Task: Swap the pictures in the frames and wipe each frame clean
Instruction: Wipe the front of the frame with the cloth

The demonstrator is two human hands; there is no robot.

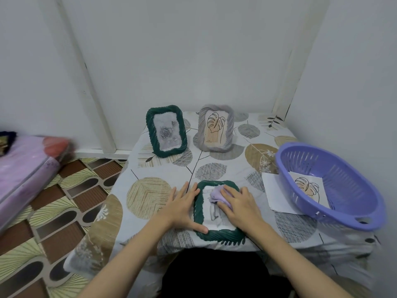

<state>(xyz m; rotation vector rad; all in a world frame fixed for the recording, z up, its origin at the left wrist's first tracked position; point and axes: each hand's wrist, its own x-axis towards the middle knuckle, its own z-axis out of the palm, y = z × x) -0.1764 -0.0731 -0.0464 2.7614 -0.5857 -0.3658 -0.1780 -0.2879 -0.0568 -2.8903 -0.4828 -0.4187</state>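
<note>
- Dark green twisted-rope picture frame (198, 208) lies flat at the desk's (214, 166) near edge, glass up, a pale print inside.
- Left hand (182, 206) is spread flat, fingers straight, pressing the cloth cover beside the frame's left rail, thumb on its lower left corner.
- Right hand (238, 204) presses a crumpled lilac wiping cloth (217, 195) onto the glass, fingers bent over it.
- At the far edge, two frames stand tilted back: a second green rope-textured frame (166, 131) with a grey rose print, and just beside it a grey wavy frame (216, 127) with a line-drawn leaf.
- At the right edge, a lilac slotted plastic basket (343, 190) sits tilted, a leaf print (309, 188) inside, over a white paper sheet (277, 194).
- The desk cover is printed with round leaf shapes in beige and grey.
- Left of the desk, a pink mattress (25, 168) on a patterned floor (53, 222).
</note>
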